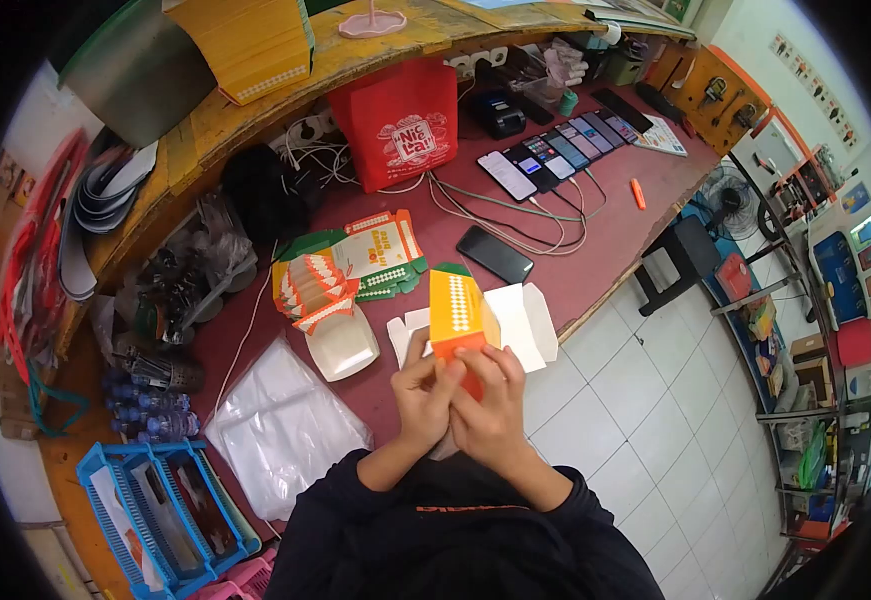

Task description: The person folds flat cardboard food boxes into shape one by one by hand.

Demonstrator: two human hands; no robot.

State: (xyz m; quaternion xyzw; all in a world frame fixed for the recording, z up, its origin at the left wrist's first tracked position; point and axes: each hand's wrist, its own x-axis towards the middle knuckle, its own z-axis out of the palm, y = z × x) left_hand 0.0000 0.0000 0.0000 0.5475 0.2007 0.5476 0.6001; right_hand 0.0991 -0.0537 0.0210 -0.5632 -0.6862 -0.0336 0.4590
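Note:
Close in front of me, a yellow and orange cardboard box [460, 308] with a white pattern is held up between both hands. My left hand [423, 400] has its fingers closed on the box's lower left side. On the right, my right hand [488, 405] grips the orange end, the thumbs close together. Beneath the box lies an unfolded carton [523, 320], white side up. Left of it, several printed flattened cartons [380, 250] overlap on the red table, beside a cream-coloured tray [343, 345].
A black phone [495, 255] lies beyond the box, with a row of phones [555, 150] and cables further back. A red bag [395, 130] stands at the back. Clear plastic sheets [285, 425] and a blue basket [170, 515] are at left. The table edge drops to tiles at right.

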